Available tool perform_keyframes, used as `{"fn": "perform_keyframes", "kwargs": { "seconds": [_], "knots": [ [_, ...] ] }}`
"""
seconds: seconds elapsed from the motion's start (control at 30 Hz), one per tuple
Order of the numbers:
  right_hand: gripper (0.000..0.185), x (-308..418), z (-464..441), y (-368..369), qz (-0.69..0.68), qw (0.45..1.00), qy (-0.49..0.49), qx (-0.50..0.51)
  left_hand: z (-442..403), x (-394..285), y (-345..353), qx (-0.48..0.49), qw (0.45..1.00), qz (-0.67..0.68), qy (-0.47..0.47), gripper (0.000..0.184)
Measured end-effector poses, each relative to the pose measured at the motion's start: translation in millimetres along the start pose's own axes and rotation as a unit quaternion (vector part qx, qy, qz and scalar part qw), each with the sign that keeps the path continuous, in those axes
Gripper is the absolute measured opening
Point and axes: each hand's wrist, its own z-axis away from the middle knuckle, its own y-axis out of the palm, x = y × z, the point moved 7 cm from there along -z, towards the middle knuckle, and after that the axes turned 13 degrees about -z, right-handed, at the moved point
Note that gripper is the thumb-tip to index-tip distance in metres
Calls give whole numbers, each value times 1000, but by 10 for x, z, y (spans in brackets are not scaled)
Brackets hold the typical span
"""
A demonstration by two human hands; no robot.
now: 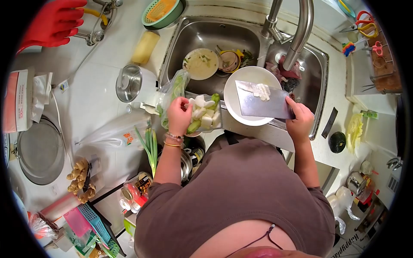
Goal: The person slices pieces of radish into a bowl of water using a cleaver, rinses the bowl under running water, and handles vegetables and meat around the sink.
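My right hand point(300, 117) grips a cleaver point(260, 107) by its handle end. The blade lies flat over a large white bowl point(234, 92) at the sink's front edge, with small chopped white pieces point(260, 91) on it. My left hand point(179, 115) is closed, fingers curled, at the left side of a clear container of cut white and green vegetable chunks point(206, 112). What those fingers hold, if anything, is hidden. Beside that hand sits a clear plastic bag point(174, 84) with leafy greens in it.
The left sink basin point(215, 30) holds a pale bowl point(201, 63) and a strainer with scraps. Raw meat point(289, 71) lies in the right basin, under the faucet point(301, 34). A metal pot point(129, 84), ginger point(80, 178) and spring onions point(150, 148) are on the left.
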Motion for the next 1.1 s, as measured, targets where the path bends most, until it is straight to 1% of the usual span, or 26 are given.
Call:
{"fn": "perform_keyframes", "kwargs": {
  "seconds": [0.07,0.1,0.2,0.23,0.33,0.37,0.47,0.57,0.67,0.77,0.83,0.87,0.97,1.07,1.1],
  "knots": [
    [56,28,-32,2,-1,1000,-8,-2,74,-229,-29,-55,988,-84,115,13],
    [56,40,-45,-4,0,1000,-13,-4,124,-311,-15,-42,984,-92,145,14],
    [55,21,-56,-18,6,1000,-1,0,343,-697,-4,-75,946,-129,287,14],
    [55,10,-53,-23,3,1000,-3,-8,421,-759,57,-51,947,-124,292,14],
    [55,-42,-33,-34,-4,1000,-3,-24,607,-879,262,-38,908,-171,380,15],
    [55,-53,-29,-35,-5,1000,0,-26,622,-888,312,-38,893,-216,392,15],
    [55,-68,-1,-39,-5,1000,19,-22,543,-895,391,-45,878,-264,397,14],
    [55,-76,11,-76,1,999,26,-26,529,-860,452,6,885,-262,385,15],
    [56,-115,37,-129,8,999,46,-27,523,-892,418,27,900,-222,374,15],
    [56,-196,56,-230,24,996,70,-43,342,-1027,384,9,927,-160,339,17],
    [55,-285,101,-320,45,994,78,-64,155,-1238,454,7,932,-134,337,21],
    [54,-332,124,-369,60,992,86,-64,47,-1337,530,5,934,-120,337,23],
    [51,-433,220,-537,112,985,114,-61,-245,-1596,990,84,934,-97,335,32],
    [49,-451,354,-695,152,978,124,-66,-427,-1748,1546,146,944,-91,283,35],
    [48,-470,423,-736,152,977,128,-79,-456,-1798,1712,153,949,-97,257,36]
  ]
}}
